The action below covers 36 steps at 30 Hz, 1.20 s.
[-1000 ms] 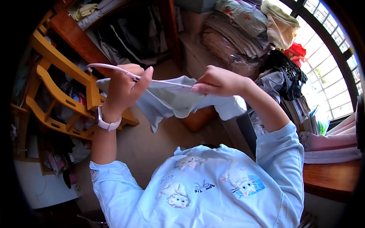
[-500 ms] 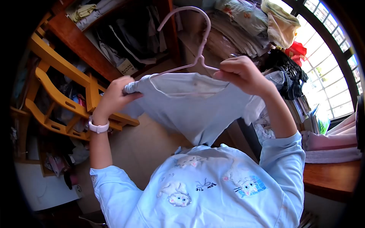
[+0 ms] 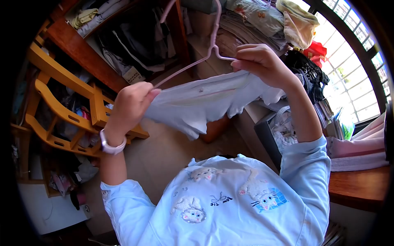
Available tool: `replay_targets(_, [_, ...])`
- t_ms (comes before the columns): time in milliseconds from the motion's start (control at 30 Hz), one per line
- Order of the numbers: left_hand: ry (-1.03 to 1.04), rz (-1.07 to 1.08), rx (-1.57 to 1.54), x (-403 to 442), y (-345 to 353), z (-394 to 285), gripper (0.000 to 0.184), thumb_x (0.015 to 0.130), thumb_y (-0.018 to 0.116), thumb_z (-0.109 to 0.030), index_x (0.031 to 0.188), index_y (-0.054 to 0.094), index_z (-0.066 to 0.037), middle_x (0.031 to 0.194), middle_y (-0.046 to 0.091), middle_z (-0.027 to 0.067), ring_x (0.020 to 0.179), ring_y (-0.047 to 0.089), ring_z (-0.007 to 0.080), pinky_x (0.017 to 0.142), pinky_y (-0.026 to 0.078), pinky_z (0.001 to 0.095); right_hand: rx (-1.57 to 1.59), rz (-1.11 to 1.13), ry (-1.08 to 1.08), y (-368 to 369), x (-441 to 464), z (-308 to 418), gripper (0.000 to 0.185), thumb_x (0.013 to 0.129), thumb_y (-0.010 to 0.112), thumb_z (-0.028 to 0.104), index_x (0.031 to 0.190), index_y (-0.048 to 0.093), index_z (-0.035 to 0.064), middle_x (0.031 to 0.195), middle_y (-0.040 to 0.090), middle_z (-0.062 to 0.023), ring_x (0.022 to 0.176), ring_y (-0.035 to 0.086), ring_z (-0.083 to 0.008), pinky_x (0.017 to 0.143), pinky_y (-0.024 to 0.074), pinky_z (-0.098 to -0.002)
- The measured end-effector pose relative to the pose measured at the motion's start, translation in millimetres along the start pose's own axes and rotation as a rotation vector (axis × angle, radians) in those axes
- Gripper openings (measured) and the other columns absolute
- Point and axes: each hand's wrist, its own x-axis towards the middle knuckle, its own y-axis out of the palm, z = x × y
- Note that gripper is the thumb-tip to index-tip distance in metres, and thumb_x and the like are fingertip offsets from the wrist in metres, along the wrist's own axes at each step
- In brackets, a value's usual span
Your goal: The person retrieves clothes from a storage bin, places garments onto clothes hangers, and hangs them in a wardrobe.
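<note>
A light grey-white shirt (image 3: 193,104) hangs on a pink clothes hanger (image 3: 182,69), its lower part swung up and bunched. My left hand (image 3: 133,107), with a pale watch on its wrist, is closed on the left shoulder of the shirt, its thumb by the hanger's left arm. At the other end, my right hand (image 3: 264,65) pinches the hanger's right arm and the shirt shoulder. The hanger's hook points up and is partly cut off by the top of the view. Both hanger ends are hidden by my hands.
On the left stands a yellow wooden frame (image 3: 96,104) beside an open wardrobe (image 3: 94,61) of clothes. Folded bedding (image 3: 258,20) is piled at the back right, near a barred window (image 3: 353,82). A dark bin (image 3: 269,133) with white stuff sits below my right arm.
The shirt has swung up, and its front hangs shorter and more bunched. The hanger and my right hand have risen slightly. My left hand has turned and moved a little right.
</note>
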Motion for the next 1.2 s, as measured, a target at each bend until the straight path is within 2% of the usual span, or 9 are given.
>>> replay_targets(100, [0.096, -0.136, 0.124, 8.8, 13.7, 1.8, 0.021, 0.085, 0.053, -0.016, 0.071, 0.053, -0.001, 0.057, 0.052, 0.0143, 0.052, 0.054, 0.0299, 0.044, 0.04, 0.0316, -0.087, -0.005, -0.029, 1.3, -7.9, -8.1, 0.015, 0.077, 0.062, 0.009, 0.086, 0.056, -0.0006, 0.072, 0.05, -0.0085, 0.067, 0.05, -0.0217, 0.062, 0.0405, -0.0315])
replay_targets(200, [0.106, -0.347, 0.325, 8.2, 5.7, 19.2, 0.022, 0.087, 0.053, -0.019, 0.072, 0.055, -0.003, 0.06, 0.055, 0.0119, 0.053, 0.057, 0.0263, 0.043, 0.041, 0.0284, -0.211, -0.216, 0.173, -8.0, -35.0, -18.5, 0.073, 0.063, 0.075, 0.013, 0.124, 0.036, 0.011, 0.101, 0.053, -0.0041, 0.086, 0.052, -0.0169, 0.075, 0.0436, -0.0317])
replay_targets(400, [0.129, -0.362, 0.412, 5.6, -17.0, 39.2, 0.029, 0.087, 0.052, -0.023, 0.066, 0.051, -0.003, 0.058, 0.052, 0.0116, 0.05, 0.054, 0.0252, 0.041, 0.039, 0.0268, -0.185, -0.184, 0.436, -15.8, -79.9, -49.2, 0.017, 0.075, 0.066, 0.012, 0.084, 0.061, -0.0007, 0.066, 0.059, -0.0058, 0.06, 0.056, -0.016, 0.06, 0.0458, -0.0272])
replay_targets(633, [0.167, -0.339, 0.364, 1.3, -30.9, 61.5, 0.041, 0.09, 0.045, -0.033, 0.062, 0.044, -0.003, 0.055, 0.043, 0.0127, 0.049, 0.049, 0.0287, 0.042, 0.036, 0.0319, 0.181, 0.155, 0.611, -29.0, -102.9, -66.8, 0.018, 0.08, 0.059, 0.014, 0.089, 0.063, -0.0017, 0.074, 0.062, -0.0065, 0.068, 0.058, -0.0122, 0.063, 0.0467, -0.026])
replay_targets(733, [0.242, -0.34, 0.397, 15.9, -7.2, 40.2, 0.045, 0.09, 0.042, -0.036, 0.06, 0.038, -0.003, 0.055, 0.038, 0.0144, 0.049, 0.047, 0.0312, 0.043, 0.033, 0.0355, 0.485, -0.058, 0.13, 15.4, -88.7, -47.2, 0.038, 0.079, 0.059, 0.025, 0.109, 0.056, 0.002, 0.09, 0.063, -0.0076, 0.082, 0.059, -0.0158, 0.073, 0.0465, -0.0309])
replay_targets(933, [0.203, -0.265, 0.312, 46.1, 40.5, 16.0, 0.044, 0.089, 0.044, -0.036, 0.058, 0.04, -0.004, 0.054, 0.041, 0.0129, 0.048, 0.046, 0.0289, 0.043, 0.034, 0.0341, 0.179, -0.125, 0.286, 54.1, -84.2, -31.3, 0.027, 0.089, 0.048, 0.017, 0.073, 0.053, -0.0036, 0.058, 0.047, -0.0185, 0.055, 0.046, -0.0346, 0.054, 0.0372, -0.0384])
replay_targets(1033, [0.221, -0.134, 0.238, 65.9, 73.4, 3.6, 0.039, 0.088, 0.048, -0.028, 0.059, 0.044, -0.003, 0.053, 0.044, 0.0126, 0.047, 0.047, 0.0276, 0.042, 0.035, 0.0321, 0.298, 0.017, 0.541, 45.0, -100.4, -42.9, 0.028, 0.089, 0.047, 0.023, 0.081, 0.055, -0.0026, 0.061, 0.048, -0.0149, 0.058, 0.048, -0.0257, 0.057, 0.0398, -0.0339])
replay_targets(1133, [0.131, -0.369, 0.162, 73.0, 104.9, 21.2, 0.034, 0.089, 0.047, -0.017, 0.059, 0.044, -0.001, 0.054, 0.043, 0.0149, 0.049, 0.048, 0.0304, 0.043, 0.036, 0.0361, 0.37, -0.332, 0.758, 19.3, -158.3, -91.6, 0.03, 0.087, 0.049, 0.029, 0.099, 0.056, 0.002, 0.086, 0.057, -0.0108, 0.081, 0.055, -0.0192, 0.073, 0.0431, -0.0292])
replay_targets(1200, [0.162, -0.326, 0.154, 72.2, 110.1, 34.2, 0.038, 0.089, 0.047, -0.022, 0.059, 0.042, 0.0, 0.053, 0.04, 0.0151, 0.047, 0.045, 0.0317, 0.042, 0.032, 0.0374, 0.146, -0.909, 1.02, -3.1, -240.5, -168.0, 0.03, 0.082, 0.054, 0.026, 0.097, 0.059, 0.0, 0.086, 0.059, -0.0108, 0.08, 0.057, -0.0196, 0.072, 0.0449, -0.0296])
